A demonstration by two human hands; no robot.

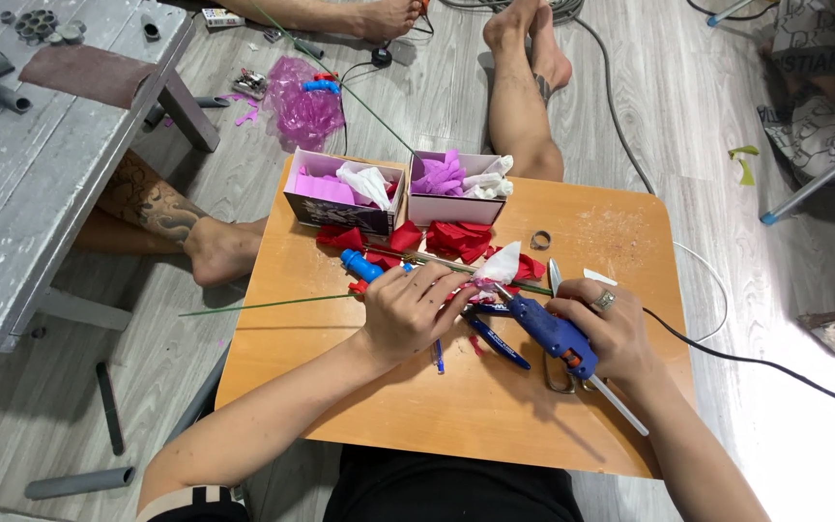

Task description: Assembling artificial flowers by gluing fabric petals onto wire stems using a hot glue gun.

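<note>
Looking down from the head camera, the left hand (pixel 408 314) is curled, its fingertips pinching a thin green stem (pixel 263 305) where a small white paper bud (pixel 501 264) sits. The stem lies across the low orange table (pixel 456 406), its long end sticking out past the edge at nine o'clock. The right hand (pixel 611 333) is wrapped tight around a blue glue gun (pixel 548 331), and the tip points at the bud. A black cord (pixel 727 356) runs off from it toward three o'clock. The stem looks light and bendy, so it is likely best held close to the bud, where the fingers are now. The paper looks soft and easy to crush, and the gun's tip may be hot, so the handle looks like the safe place to hold. At twelve o'clock stand two small open boxes. The left box (pixel 335 208) holds pink paper and a crumpled white piece. The right box (pixel 456 206) holds purple and white bits. Red paper petals (pixel 456 237) lie in front of the boxes. Bare legs of other people rest on the floor beyond the table.
</note>
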